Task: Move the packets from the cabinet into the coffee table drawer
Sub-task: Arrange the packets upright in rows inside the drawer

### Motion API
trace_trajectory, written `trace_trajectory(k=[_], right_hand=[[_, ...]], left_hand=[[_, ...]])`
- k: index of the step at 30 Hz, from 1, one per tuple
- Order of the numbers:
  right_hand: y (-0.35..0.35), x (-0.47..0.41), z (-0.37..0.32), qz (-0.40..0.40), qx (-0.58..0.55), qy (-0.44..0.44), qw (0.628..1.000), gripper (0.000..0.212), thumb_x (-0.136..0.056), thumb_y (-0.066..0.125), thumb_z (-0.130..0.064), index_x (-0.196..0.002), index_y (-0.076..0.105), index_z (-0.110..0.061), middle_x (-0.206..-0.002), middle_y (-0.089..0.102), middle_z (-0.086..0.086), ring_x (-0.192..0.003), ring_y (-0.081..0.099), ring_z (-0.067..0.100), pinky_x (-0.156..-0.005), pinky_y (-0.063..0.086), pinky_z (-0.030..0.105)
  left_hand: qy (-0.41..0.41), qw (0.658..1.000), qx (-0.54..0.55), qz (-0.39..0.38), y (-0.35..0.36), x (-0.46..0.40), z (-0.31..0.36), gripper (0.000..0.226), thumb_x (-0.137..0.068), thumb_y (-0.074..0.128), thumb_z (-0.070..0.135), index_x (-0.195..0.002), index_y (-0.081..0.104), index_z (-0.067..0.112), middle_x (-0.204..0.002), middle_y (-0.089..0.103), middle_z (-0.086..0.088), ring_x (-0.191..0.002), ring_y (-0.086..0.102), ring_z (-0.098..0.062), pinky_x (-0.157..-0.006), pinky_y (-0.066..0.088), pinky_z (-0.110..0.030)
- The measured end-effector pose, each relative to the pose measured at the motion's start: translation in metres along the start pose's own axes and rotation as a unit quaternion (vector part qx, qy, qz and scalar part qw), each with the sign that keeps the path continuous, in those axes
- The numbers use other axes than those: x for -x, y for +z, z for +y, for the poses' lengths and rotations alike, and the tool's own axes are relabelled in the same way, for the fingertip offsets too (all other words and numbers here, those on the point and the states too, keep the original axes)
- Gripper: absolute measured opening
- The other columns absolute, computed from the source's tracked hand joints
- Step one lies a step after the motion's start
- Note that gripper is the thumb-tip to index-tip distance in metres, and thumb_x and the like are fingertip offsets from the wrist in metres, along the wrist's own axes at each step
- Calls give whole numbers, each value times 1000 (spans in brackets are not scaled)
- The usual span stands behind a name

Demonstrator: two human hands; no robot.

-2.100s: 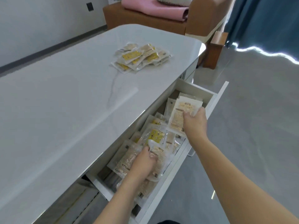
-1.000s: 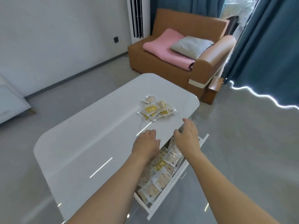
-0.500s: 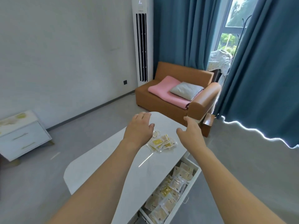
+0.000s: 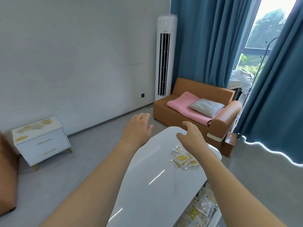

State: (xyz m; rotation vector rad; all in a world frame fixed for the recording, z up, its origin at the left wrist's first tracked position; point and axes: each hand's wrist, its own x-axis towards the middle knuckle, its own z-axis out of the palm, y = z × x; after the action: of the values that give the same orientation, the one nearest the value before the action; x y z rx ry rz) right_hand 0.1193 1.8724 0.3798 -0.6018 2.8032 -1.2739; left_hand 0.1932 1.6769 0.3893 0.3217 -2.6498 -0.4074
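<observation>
White desk carries loose packets; drawer now holds several. Left hand and right hand, both emptied, have risen with fingers relaxed; another cabinet trip likely follows.

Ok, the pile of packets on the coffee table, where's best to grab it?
Pinch the overlapping edges of the packet pile from above with the right hand, which hovers open over it. The packets lie flat and fanned, so raised corners likely give the fingers purchase.

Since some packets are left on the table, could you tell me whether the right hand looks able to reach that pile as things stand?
Probably yes: the right hand hovers open just above the pile on the table, holding nothing, with nothing between them.
</observation>
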Motion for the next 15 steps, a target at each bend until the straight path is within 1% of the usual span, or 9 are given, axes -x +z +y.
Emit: trace_trajectory(k=[2,4,5,7,8,11,15], right_hand=[[39,0,-39,-1,3,-6,1000,59,-88,55,-20,-144,37,-18,-148,38,1,-130,41,19,-102,39,32],[72,2,-76,-15,8,-12,1000,59,-89,54,-20,-145,37,-17,-149,36,1,-132,39,19,-100,38,30],[96,0,-101,-21,14,-18,1000,58,-89,54,-20,-145,36,-17,-149,36,1,-133,37,19,-102,38,30],[115,-4,-126,-19,17,-27,999,58,-89,54,-19,-145,37,-15,-148,37,2,-133,37,19,-106,39,37],[130,-6,-142,-22,21,-34,999,58,-89,54,-19,-144,37,-15,-148,37,2,-134,36,20,-108,37,38],[183,-19,-191,-39,31,-46,998,57,-89,54,-18,-144,38,-14,-148,38,3,-137,34,20,-110,31,33],[243,-50,-229,-53,38,-44,997,57,-89,54,-19,-144,39,-14,-148,38,3,-136,35,21,-106,32,32]], left_hand=[[-12,1000,0,-3,-22,4,-52,52,-101,47,32,-147,38,11,-149,43,-8,-135,36,-27,-107,35,-39],[-21,1000,-3,-9,-45,5,-99,51,-101,47,32,-147,38,10,-148,44,-9,-134,37,-29,-108,35,-41],[-28,1000,-4,-10,-59,6,-133,51,-101,47,32,-146,39,10,-147,45,-10,-133,39,-30,-108,36,-42],[-32,999,-7,-5,-76,5,-161,50,-101,46,32,-145,40,10,-145,46,-11,-131,41,-31,-107,38,-45],[-39,999,-4,-3,-87,6,-180,50,-101,46,33,-145,40,10,-145,47,-11,-130,41,-31,-106,39,-45],[-51,999,5,12,-113,3,-241,48,-101,46,33,-144,41,11,-143,48,-10,-129,42,-30,-104,40,-42],[-59,998,18,21,-124,-13,-306,47,-101,46,32,-143,42,11,-142,48,-10,-129,43,-29,-105,39,-40]])
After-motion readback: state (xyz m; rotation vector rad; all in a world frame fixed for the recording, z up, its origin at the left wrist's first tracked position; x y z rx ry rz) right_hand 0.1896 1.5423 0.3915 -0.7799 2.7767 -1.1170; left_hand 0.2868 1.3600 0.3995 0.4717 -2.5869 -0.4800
